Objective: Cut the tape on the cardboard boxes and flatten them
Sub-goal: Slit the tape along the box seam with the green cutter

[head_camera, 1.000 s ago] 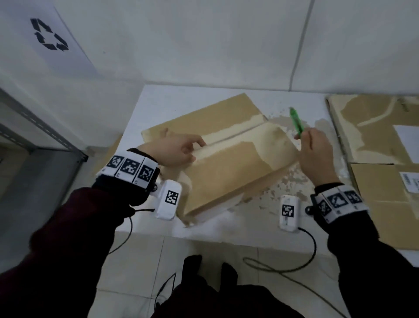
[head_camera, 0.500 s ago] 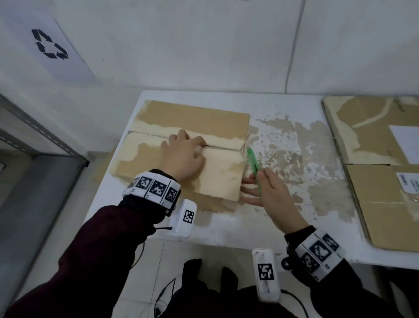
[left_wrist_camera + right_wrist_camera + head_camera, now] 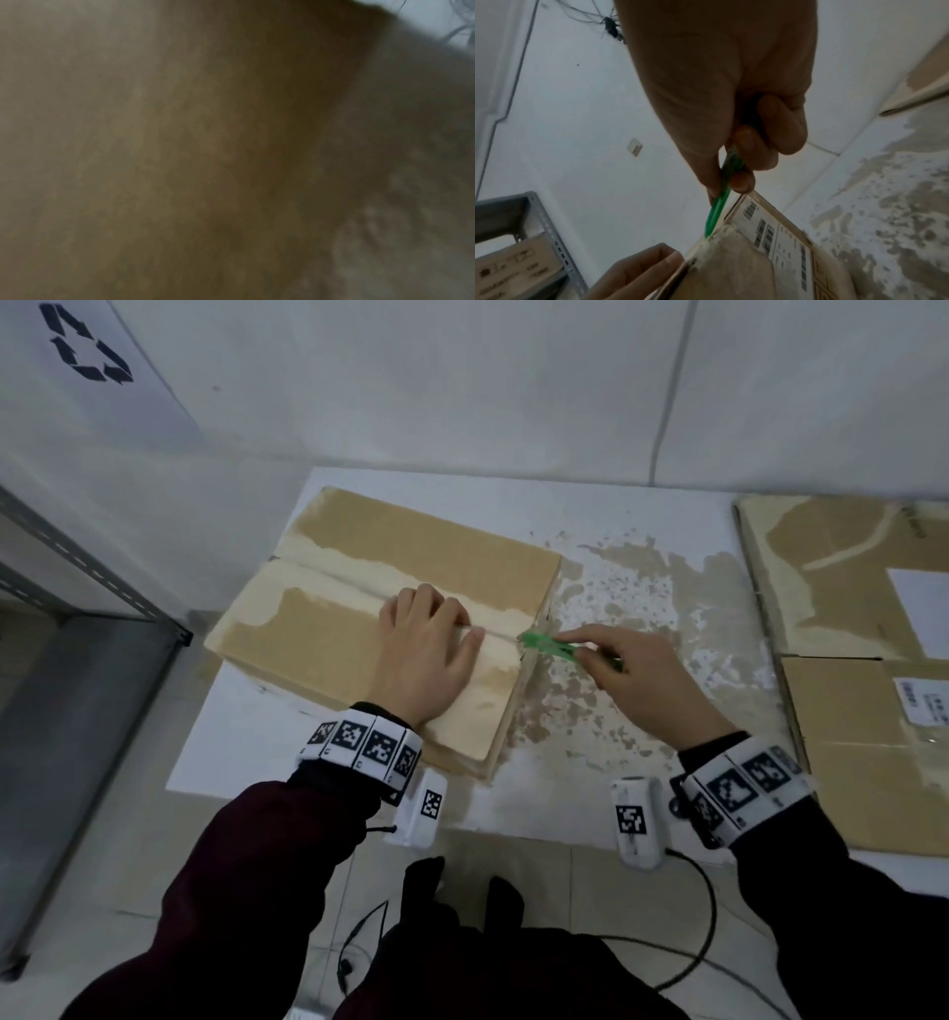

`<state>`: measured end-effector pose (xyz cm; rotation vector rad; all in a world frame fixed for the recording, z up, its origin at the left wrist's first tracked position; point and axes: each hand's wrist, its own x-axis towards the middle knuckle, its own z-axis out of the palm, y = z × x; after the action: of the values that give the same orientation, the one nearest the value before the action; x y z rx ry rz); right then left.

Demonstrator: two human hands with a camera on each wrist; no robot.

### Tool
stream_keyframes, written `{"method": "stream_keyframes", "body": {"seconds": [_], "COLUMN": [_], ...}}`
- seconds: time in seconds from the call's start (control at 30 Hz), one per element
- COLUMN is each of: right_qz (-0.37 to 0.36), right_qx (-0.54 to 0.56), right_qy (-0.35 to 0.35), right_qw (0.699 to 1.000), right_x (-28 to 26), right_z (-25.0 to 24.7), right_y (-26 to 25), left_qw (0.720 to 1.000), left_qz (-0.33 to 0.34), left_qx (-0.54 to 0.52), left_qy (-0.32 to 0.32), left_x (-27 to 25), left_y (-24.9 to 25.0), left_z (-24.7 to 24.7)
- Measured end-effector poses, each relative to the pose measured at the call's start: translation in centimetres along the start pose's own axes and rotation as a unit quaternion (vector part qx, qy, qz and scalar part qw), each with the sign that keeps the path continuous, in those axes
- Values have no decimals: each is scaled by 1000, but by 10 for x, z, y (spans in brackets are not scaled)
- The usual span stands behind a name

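1. The cardboard box is lying on the white surface, left of the flattened boxes.
2. The left hand is pressing on its top, fingers spread flat.
3. The right hand fingers are grasping the green cutter, its tip touching the box's taped seam at the right edge.

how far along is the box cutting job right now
Done: flattened cardboard already lies at the table's right. In hand: the left hand presses flat on the closed box while the right hand holds the green cutter, its tip at the right end of the taped centre seam. Left: the seam looks uncut along its length, and this box isn't yet flattened.
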<state>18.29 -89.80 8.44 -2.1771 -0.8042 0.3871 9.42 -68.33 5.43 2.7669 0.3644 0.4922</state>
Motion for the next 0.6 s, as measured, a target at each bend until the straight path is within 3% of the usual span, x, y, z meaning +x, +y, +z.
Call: {"method": "stream_keyframes", "body": {"seconds": [0.13, 0.43, 0.6], "right_qz": [-28, 25, 6], "right_qx": [-55, 22, 5], "right_qy": [-35, -132, -97], "right_qw": [997, 991, 995], "right_x": [12, 17, 7], "right_z": [-6, -16, -11], "right_y": [-1, 5, 5], "left_qw": [1000, 999, 998], "left_qz": [0, -3, -7], "left_qx": [3, -25, -25], "left_qy": [0, 47, 50], "left_x": [0, 4, 4], "left_y": [0, 7, 7], "left_z": [2, -1, 0]}}
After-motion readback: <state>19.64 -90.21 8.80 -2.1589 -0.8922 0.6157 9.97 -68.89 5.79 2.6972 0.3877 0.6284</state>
